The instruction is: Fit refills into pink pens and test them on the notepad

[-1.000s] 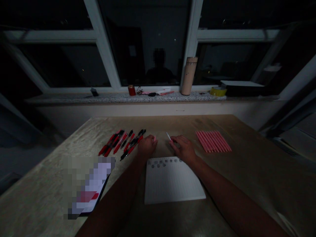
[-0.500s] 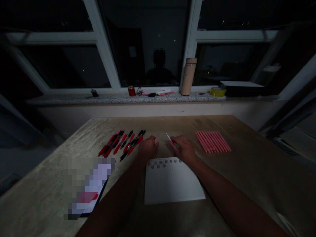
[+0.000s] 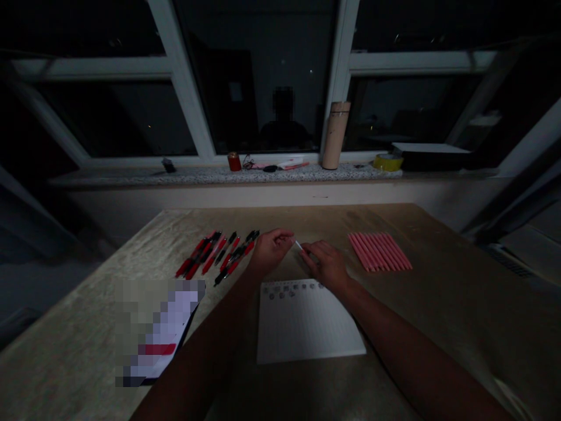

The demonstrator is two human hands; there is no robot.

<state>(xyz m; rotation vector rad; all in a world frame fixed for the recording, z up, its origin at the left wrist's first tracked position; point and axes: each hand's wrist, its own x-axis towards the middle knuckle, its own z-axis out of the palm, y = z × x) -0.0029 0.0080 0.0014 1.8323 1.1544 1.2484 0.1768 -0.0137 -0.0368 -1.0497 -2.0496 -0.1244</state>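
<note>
While the right hand (image 3: pixel 324 260) pinches a thin white rod (image 3: pixel 298 245), its axis slants toward the left hand (image 3: pixel 272 248), whose grip is unclear.

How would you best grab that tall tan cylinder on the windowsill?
Probably around the middle of the tan cylinder, coming from the table side: it stands on end, round and unobstructed in front, with the window frame close behind.

Matt paper notepad (image 3: pixel 311 327), seemingly plastic pens (image 3: pixel 214 256)
</note>
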